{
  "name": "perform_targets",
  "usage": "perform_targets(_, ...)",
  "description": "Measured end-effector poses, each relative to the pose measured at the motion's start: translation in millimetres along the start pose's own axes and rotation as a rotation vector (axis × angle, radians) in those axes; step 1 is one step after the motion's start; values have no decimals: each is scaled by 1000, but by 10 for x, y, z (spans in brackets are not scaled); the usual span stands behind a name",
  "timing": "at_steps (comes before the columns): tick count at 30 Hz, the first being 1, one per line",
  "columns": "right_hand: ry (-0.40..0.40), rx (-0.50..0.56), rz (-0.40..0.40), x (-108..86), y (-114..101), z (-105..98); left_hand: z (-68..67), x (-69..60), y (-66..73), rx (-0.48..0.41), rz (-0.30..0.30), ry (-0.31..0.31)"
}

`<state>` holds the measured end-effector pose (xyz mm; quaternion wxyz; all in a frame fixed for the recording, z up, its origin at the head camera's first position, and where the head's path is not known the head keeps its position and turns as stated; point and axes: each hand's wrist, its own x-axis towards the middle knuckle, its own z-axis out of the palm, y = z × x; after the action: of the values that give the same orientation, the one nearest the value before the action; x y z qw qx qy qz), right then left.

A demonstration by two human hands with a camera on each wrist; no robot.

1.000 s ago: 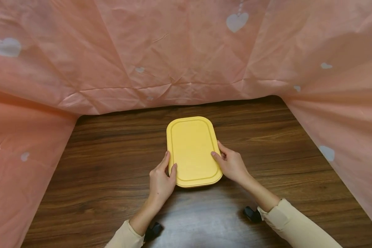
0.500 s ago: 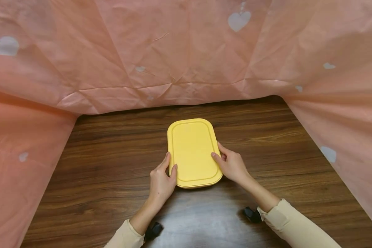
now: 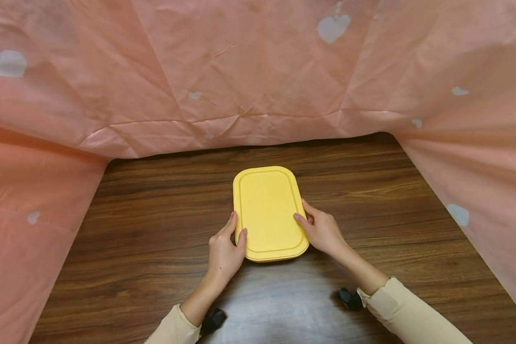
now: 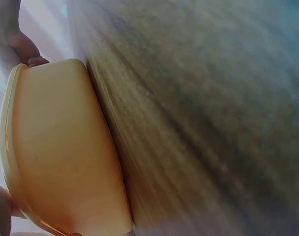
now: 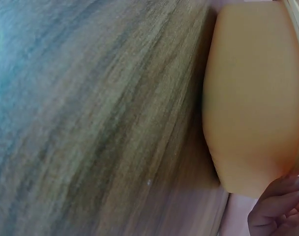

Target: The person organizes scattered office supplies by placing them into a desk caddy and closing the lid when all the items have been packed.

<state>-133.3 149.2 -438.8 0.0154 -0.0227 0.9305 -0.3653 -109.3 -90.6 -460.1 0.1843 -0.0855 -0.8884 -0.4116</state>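
A yellow lidded container (image 3: pixel 268 210), rectangular with rounded corners, is at the middle of the wooden table in the head view. Its lid has a raised line round the border. My left hand (image 3: pixel 225 251) grips its left side near the front corner, thumb over the lid's edge. On the opposite side my right hand (image 3: pixel 322 228) holds it, thumb on the lid and fingers curled against the wall. The left wrist view shows the container's plain wall (image 4: pixel 66 147) down at the table surface. What is inside stays hidden by the lid.
A dark wood-grain table (image 3: pixel 155 229) spreads around the container. Pink cloth (image 3: pixel 258 71) with white hearts hangs along its back and both sides. Black devices (image 3: pixel 349 298) sit below both wrists, by the cream sleeves (image 3: pixel 406 308).
The container's far end has come slightly down and nearer in the head view, while its near end has hardly shifted. Both hands keep their hold at almost the same spots.
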Motion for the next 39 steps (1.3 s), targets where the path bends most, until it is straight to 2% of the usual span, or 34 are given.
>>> perform_targets(10, -9, -37, -12, -18, -10, 17, -6, -52, -16, 2, -10, -20)
perform_targets(17, -16, -13, 0, 20, 1, 43, -3, -33, -23, 27, 2, -33)
perform_targets(22, -5, -64, -24, 46, 11, 71, -42, 26, -59, 140, 58, -72)
perform_targets(25, 37, -152, -108, 40, 3, 83, -96, 86, -83, 295, 86, -149)
perform_targets(27, 48, -217, -187, 28, -13, 82, -137, 134, -94, 389, 96, -231)
perform_targets(29, 26, -260, -259, 12, -31, 80, -174, 179, -106, 458, 101, -327)
perform_targets(32, -50, -299, -315, -17, -45, 80, -208, 221, -124, 481, 105, -445)
perform_targets(34, -91, -307, -317, -39, -41, 79, -216, 223, -135, 488, 99, -506)
perform_targets(37, -116, -320, -309, -77, -39, 66, -213, 202, -138, 497, 94, -554)
perform_targets(39, -125, -316, -306, -102, -39, 62, -213, 181, -130, 499, 94, -562)
